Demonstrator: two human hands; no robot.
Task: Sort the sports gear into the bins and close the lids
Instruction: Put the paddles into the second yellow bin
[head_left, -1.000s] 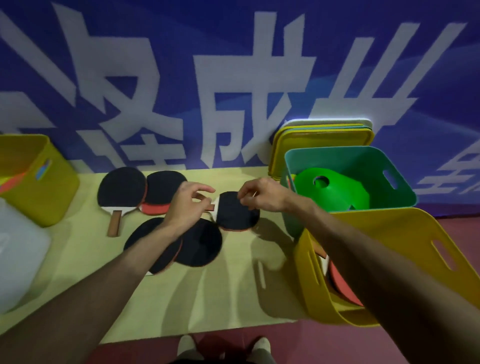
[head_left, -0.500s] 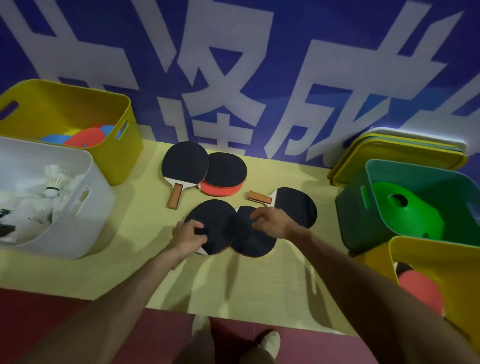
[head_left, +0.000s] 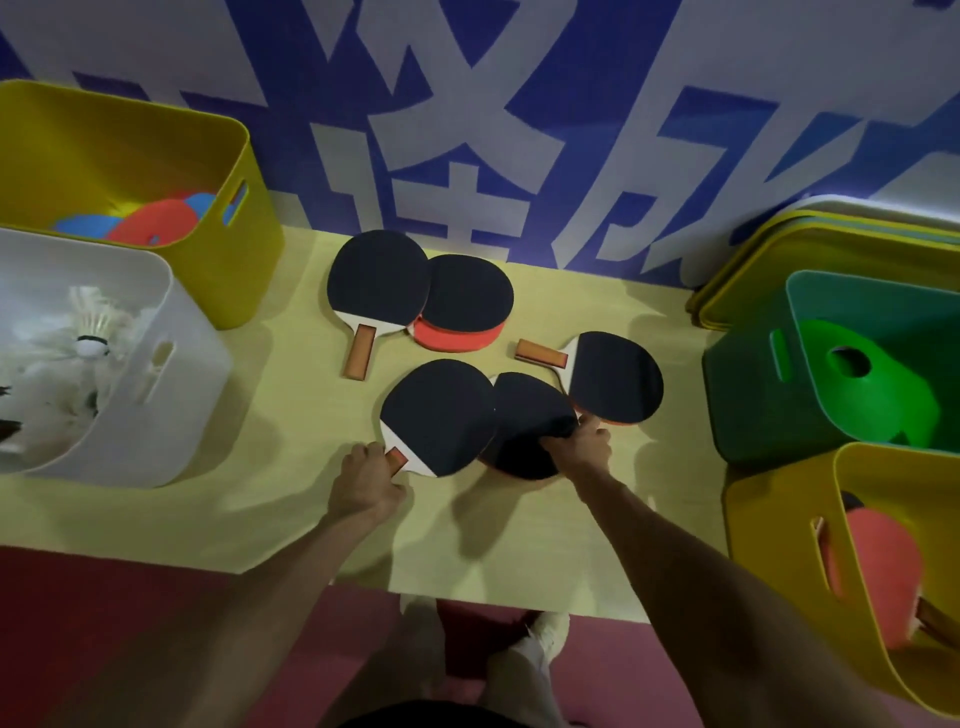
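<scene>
Large white Chinese characters stand on the blue banner (head_left: 597, 223), from 10 to 2 o'clock. The frame's top cuts them off; none reads whole.

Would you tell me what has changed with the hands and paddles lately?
Both hands left the right paddle: the left hand now grips the near paddle by its handle, the right hand the overlapped paddle by its edge. The back two paddles stayed.

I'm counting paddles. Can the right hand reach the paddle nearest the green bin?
Probably yes: the right hand lies beside that rightmost paddle, nothing between, though its fingers seem to hold the middle paddle.
</scene>
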